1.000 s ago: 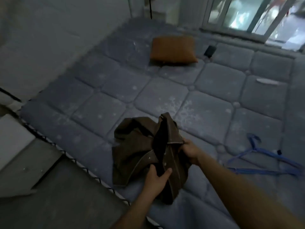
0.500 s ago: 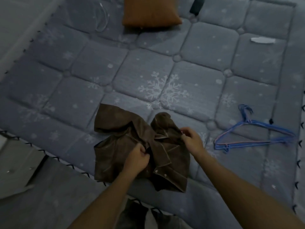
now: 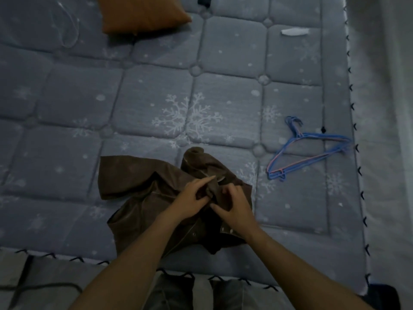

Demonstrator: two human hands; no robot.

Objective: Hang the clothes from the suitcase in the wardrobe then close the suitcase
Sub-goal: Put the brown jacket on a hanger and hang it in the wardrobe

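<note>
While both hands (left hand (image 3: 192,198), right hand (image 3: 232,206)) pinch it, brown shirt (image 3: 143,193) lies crumpled.

Jacket (image 3: 143,198) lies on bed (image 3: 111,97), centre, near front edge. Left grip (image 3: 192,198) and right grip (image 3: 234,209) sit on jacket's right half, side by side, nearly touching. Hangers (image 3: 312,151) on bed, right of jacket, apart from it, close to right edge. Pillow (image 3: 143,12) at far end, left of centre. Scrap (image 3: 295,31) far right, behind hangers. Cable (image 3: 44,287) on floor, front left, before bed.
</note>
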